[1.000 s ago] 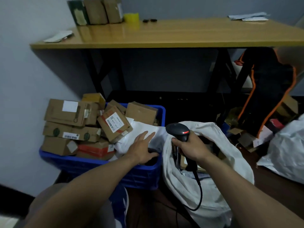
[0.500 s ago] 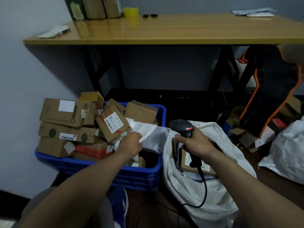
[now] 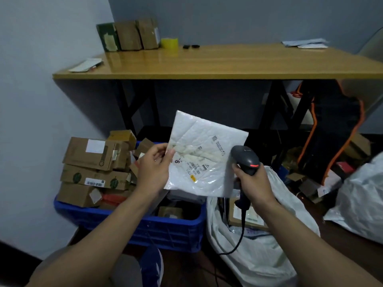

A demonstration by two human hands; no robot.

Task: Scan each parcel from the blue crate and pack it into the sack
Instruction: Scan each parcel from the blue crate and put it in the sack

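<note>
At the centre of the frame a white mailer parcel (image 3: pixel 207 154) is held up above the blue crate (image 3: pixel 170 230). It is pinched at its left edge between the thumb and curled fingers of the left hand (image 3: pixel 154 168), and its printed label is turned toward the viewer, presumably so that the barcode can be read. Just to its right the scanner (image 3: pixel 246 160) is gripped round the handle by the right hand (image 3: pixel 251 183), red light lit, while the open sack (image 3: pixel 259 262) is left below, ready to be filled. Half a second earlier the parcel was only being grasped low in the crate and the scanner was kept at the sack mouth; both are now raised.
</note>
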